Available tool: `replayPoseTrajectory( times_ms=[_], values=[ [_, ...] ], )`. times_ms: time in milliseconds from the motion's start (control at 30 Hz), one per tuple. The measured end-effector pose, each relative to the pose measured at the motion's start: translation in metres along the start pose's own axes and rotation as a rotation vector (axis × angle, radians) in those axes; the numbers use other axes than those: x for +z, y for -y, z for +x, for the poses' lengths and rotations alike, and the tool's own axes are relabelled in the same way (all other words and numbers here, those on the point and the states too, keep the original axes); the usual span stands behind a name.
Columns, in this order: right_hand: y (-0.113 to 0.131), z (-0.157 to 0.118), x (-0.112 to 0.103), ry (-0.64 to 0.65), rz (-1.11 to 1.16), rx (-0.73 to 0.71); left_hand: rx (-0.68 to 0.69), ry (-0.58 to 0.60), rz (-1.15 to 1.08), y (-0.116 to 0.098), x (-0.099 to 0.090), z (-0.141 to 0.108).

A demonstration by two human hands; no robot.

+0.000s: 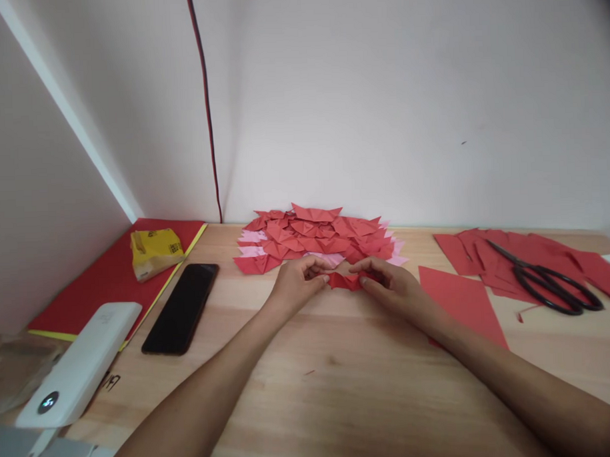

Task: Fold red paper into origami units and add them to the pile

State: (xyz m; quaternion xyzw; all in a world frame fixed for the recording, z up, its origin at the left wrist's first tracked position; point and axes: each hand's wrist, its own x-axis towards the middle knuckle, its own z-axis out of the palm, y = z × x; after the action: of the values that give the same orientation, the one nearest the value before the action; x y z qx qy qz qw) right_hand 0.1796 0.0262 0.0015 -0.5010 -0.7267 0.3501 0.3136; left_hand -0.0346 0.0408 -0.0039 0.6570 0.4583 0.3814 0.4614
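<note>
Between my hands is a small red folded paper piece (pixel 345 281) with pointed ends, held just in front of a heap of similar pieces. My left hand (pixel 303 279) pinches its left end between thumb and fingers. At the other end, my right hand (pixel 390 285) grips it the same way. Right behind them lies the heap of red and pink folded papers (pixel 318 231), spread in overlapping rows against the wall. A flat red paper sheet (pixel 465 303) rests beneath and beyond my right forearm.
Black-handled scissors (pixel 550 283) lie on several red paper pieces (pixel 468 249) at the right. On the left are a black phone (pixel 182 309), a white power bank (pixel 82 363) with a cable, and a yellow packet (pixel 157 250) on a dark red folder (pixel 94 279).
</note>
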Motion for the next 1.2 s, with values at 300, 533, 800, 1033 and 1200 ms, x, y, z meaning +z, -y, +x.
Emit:
replayPoseTrajectory(
  times_ms=[300,533,800,1033,1200],
  values=[
    [0.003,0.000,0.002,0.012,0.054,-0.026,0.113,0.067,0.238,-0.009,-0.008,-0.001],
    [0.000,0.000,0.003,0.034,0.068,-0.036,0.117,0.120,0.177,-0.023,-0.002,-0.009],
    [0.005,0.000,0.003,0.098,0.110,-0.071,0.043,0.101,0.181,-0.025,0.004,-0.012],
    [-0.003,0.002,-0.004,0.159,0.205,-0.032,0.033,0.064,0.114,-0.016,0.000,-0.005],
    [-0.009,0.004,-0.006,0.155,0.204,0.002,0.023,0.069,0.082,-0.011,-0.005,-0.003]
  ],
)
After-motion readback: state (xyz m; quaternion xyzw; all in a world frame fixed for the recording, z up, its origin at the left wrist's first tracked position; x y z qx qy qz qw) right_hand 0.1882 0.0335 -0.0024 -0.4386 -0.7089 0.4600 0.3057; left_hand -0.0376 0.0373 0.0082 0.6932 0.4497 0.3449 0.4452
